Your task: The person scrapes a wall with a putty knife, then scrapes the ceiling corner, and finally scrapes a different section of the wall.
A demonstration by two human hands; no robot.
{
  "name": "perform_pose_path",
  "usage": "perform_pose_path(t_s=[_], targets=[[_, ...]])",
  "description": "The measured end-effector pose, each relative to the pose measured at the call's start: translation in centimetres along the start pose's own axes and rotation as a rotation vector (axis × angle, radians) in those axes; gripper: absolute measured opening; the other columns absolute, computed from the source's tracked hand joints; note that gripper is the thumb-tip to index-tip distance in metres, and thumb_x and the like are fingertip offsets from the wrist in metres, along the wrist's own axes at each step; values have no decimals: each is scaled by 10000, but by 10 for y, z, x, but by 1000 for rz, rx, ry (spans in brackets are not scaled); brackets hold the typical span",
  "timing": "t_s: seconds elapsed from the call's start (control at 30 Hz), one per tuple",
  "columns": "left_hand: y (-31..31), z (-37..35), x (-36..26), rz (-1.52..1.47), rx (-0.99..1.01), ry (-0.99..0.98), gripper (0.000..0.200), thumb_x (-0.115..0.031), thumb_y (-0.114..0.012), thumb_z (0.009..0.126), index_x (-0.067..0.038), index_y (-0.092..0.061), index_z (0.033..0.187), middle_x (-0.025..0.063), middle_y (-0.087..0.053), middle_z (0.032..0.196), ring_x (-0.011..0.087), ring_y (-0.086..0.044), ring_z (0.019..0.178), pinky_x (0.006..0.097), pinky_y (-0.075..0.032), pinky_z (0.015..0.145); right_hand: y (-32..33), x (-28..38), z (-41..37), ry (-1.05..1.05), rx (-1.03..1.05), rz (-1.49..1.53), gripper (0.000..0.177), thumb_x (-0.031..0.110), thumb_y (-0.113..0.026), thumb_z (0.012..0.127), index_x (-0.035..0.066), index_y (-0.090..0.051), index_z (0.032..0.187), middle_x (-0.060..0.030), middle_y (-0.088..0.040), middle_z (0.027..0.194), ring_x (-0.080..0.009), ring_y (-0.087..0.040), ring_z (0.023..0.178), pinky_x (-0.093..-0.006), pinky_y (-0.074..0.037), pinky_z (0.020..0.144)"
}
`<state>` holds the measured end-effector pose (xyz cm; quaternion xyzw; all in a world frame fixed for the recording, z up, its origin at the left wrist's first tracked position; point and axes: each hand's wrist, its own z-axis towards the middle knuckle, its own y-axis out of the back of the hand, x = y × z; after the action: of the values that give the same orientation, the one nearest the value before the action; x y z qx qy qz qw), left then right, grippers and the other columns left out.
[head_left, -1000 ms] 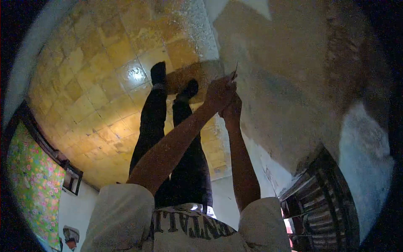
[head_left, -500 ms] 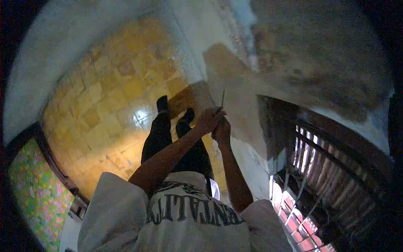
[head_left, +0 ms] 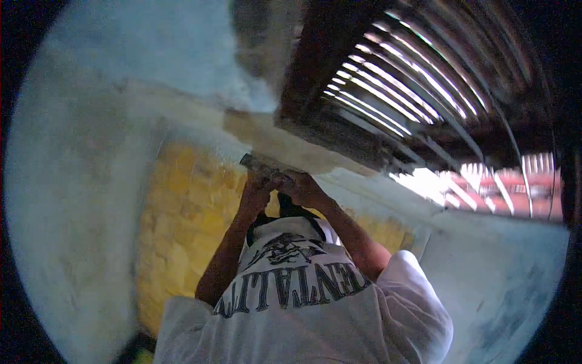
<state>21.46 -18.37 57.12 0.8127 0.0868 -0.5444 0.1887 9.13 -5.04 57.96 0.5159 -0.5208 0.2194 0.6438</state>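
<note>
My left hand [head_left: 257, 187] and my right hand [head_left: 302, 189] are close together in front of my waist, their fingers closed. A dark, thin, flat object [head_left: 257, 162] lies across the tops of both hands, and they grip it from below. Its left end sticks out past my left hand. Blur and dim light hide its exact kind and most of my fingers. Below the hands is the white printed T-shirt [head_left: 291, 291] I wear.
A wall ledge [head_left: 303, 148] with a brown patch runs just beyond my hands. Up and right, a dark-framed slatted window [head_left: 394, 85] lets in light. Yellow tiled floor [head_left: 176, 230] lies to the left, beside a pale wall [head_left: 79, 151].
My view has swung right and up toward the window. The hands now appear lower and further left, drawn nearer my body. The object, upright and thin before, now lies across them.
</note>
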Motion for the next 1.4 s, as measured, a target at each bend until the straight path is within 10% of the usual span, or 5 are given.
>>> perform_pose_path(t_s=[0.1,0.27,0.67,0.97,1.4], targets=[[4,4,11,-34,-3,-231,245,-275,-666,860,-44,-599,904,36,-592,721,109,-436,510,282,-395,493,1,11,-8,-32,-110,9,398,333,-640,858,3,-590,1076,-193,-639,996,-303,-613,908,-392,-471,833],[32,20,-28,-120,275,-187,242,-279,-662,867,-55,-586,814,-21,-454,615,83,-372,527,276,-296,482,-38,-15,-21,-17,-349,-409,354,316,-647,869,21,-587,1055,-191,-642,977,-331,-618,905,-387,-500,757],[-19,2,-102,87,971,-112,223,-271,-661,871,-66,-584,914,-64,-483,706,44,-425,633,215,-363,582,-59,104,-123,-404,-1002,161,277,282,-572,887,56,-591,1047,-161,-647,910,-341,-618,845,-409,-481,768],[-131,-64,-93,54,1428,-557,530,-230,-562,930,8,-392,1371,105,-475,1339,178,-422,1251,317,-283,1069,-70,107,-229,-470,-1524,267,259,203,-591,883,3,-603,1047,-109,-652,895,-150,-592,819,-303,-469,762],[-275,-186,-95,25,1587,-61,303,-177,-531,953,35,-563,1167,29,-613,1040,99,-546,970,259,-420,873,-81,109,-419,-664,-1553,208,244,195,-666,838,20,-607,997,-130,-595,707,-181,-552,626,-320,-463,613]])
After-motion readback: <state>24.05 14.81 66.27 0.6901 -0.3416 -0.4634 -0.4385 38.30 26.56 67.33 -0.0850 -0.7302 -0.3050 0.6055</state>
